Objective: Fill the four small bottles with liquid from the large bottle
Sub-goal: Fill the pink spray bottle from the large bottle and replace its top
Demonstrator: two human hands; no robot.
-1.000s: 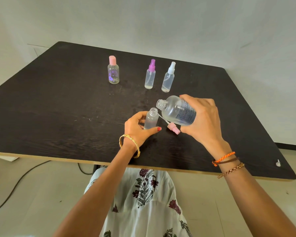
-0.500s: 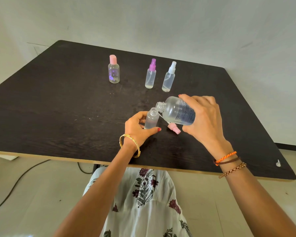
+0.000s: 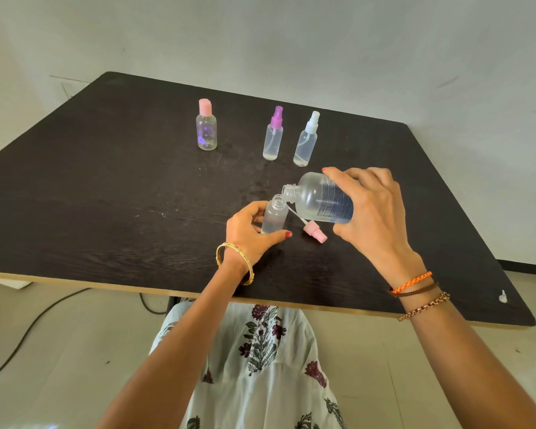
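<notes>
My right hand [image 3: 372, 212] grips the large clear bottle [image 3: 319, 201], tipped on its side with its open neck right at the mouth of an uncapped small bottle [image 3: 274, 215]. My left hand [image 3: 251, 232] holds that small bottle upright on the dark table [image 3: 106, 196]. Its pink spray cap [image 3: 314, 233] with a dip tube lies on the table just right of it. Three capped small bottles stand farther back: one with a pink cap [image 3: 206, 125], one with a purple sprayer [image 3: 273, 134], one with a white sprayer [image 3: 306, 140].
The table's near edge [image 3: 136, 287] runs just above my lap. A small white object [image 3: 503, 297] lies near the table's front right corner. A black cable [image 3: 28, 329] trails on the floor at the left. A pale wall stands behind the table.
The large bottle has come down and to the left, bringing its neck from above the small bottle to right against its mouth. My left hand has stayed put.
</notes>
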